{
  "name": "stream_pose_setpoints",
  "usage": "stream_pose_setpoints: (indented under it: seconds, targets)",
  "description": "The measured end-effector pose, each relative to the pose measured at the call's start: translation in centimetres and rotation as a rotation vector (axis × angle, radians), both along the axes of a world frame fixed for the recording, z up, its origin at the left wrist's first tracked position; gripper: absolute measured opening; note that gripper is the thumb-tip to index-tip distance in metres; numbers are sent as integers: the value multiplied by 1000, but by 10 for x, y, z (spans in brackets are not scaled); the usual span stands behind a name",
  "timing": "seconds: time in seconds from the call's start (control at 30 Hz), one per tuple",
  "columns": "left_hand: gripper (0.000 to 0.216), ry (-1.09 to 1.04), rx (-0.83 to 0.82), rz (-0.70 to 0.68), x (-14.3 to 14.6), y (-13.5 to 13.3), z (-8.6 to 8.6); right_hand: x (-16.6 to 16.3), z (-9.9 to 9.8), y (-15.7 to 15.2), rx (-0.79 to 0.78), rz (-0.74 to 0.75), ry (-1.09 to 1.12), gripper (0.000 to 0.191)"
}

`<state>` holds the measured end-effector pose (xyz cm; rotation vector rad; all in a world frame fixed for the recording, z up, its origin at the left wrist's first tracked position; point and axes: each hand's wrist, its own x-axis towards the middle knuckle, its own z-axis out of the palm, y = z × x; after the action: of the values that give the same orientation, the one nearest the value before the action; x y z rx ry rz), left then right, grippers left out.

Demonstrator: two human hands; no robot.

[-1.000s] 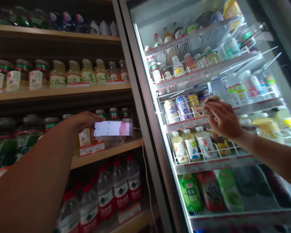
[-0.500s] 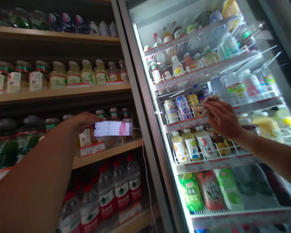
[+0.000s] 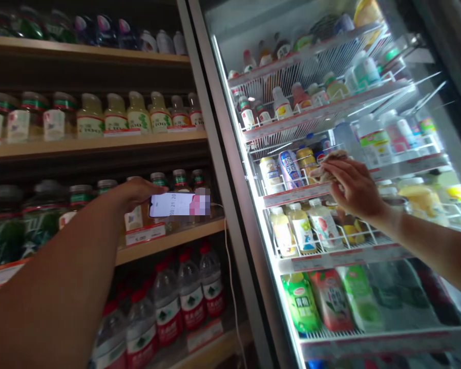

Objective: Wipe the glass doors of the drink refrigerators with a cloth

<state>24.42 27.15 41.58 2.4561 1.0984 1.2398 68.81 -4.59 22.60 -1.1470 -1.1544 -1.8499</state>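
Note:
My left hand (image 3: pixel 140 195) is closed on the left end of a smartphone (image 3: pixel 171 204), held sideways with its lit screen facing me. A thin white cable (image 3: pixel 230 271) runs down from near the phone's right end. My right hand (image 3: pixel 349 184) grips a bunched brownish cloth (image 3: pixel 332 163) in front of the lit fridge, beside the fridge's middle shelf edge (image 3: pixel 288 197). Whether the cloth touches a glass door or the shelf is unclear. Just left of the cloth stand a blue can (image 3: pixel 290 166) and a gold can (image 3: pixel 306 158).
Wooden shelves (image 3: pixel 100 146) at left hold bottles and jars. Red-capped water bottles (image 3: pixel 192 292) stand on the lower shelf. A metal frame (image 3: pixel 230 169) divides these shelves from the fridge. Inside the fridge, wire racks hold several drinks, among them a green bottle (image 3: pixel 301 302) near the bottom.
Both hands keep nearly the same place and grip. The left-hand shelves sit very slightly higher in view, a small camera shift.

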Motion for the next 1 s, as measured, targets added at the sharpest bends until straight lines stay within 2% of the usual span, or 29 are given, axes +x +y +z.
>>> stream_pose_setpoints:
  seconds: [0.13, 0.33, 0.57, 0.7, 0.9, 1.0]
  targets:
    - [77, -63, -148, -55, 0, 1, -6, 0, 0, 0, -4, 4, 18, 59]
    - [68, -148, -202, -69, -1, 2, -11, 1, -1, 0, -12, 12, 22, 59]
    - [59, -202, -174, -66, 4, 4, -14, 2, -1, 0, -3, -16, 19, 61]
    - [53, -225, -155, -14, 7, -4, -18, 1, 0, -1, -9, -11, 6, 60]
    - [24, -241, -104, 71, 14, -27, -29, 2, 0, 0, 11, 13, -23, 58]
    - [13, -259, -1, 100, 17, -27, -33, 3, -1, 0, -3, 16, -12, 59]
